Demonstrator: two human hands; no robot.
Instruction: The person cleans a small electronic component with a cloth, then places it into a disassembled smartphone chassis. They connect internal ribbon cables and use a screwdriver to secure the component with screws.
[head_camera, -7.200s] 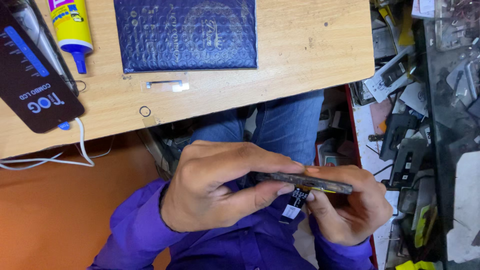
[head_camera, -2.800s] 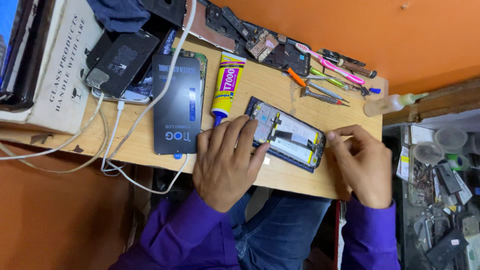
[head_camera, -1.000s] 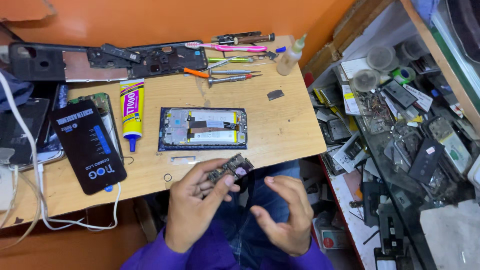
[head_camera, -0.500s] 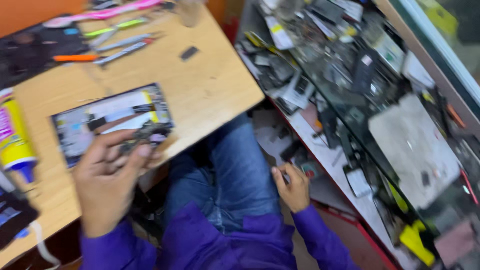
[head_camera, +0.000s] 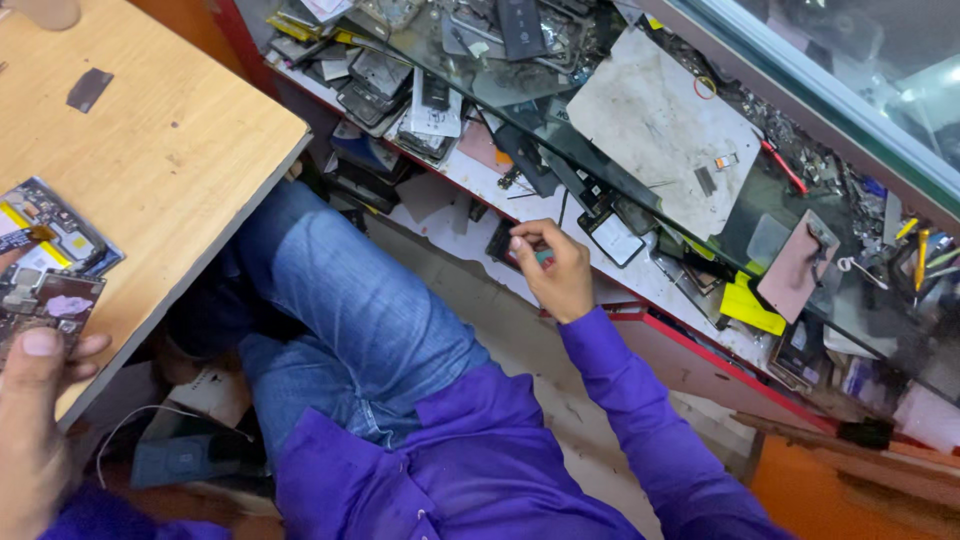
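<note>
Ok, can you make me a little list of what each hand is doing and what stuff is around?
left hand: left hand holds a small circuit board at the edge of the wooden table
right hand: right hand reaches to the shelf and pinches a small dark part; what it is cannot be told
on the table: an opened phone beside the board
on the shelf: many old phones and parts, under a glass pane
clothes: purple shirt, blue jeans
</note>
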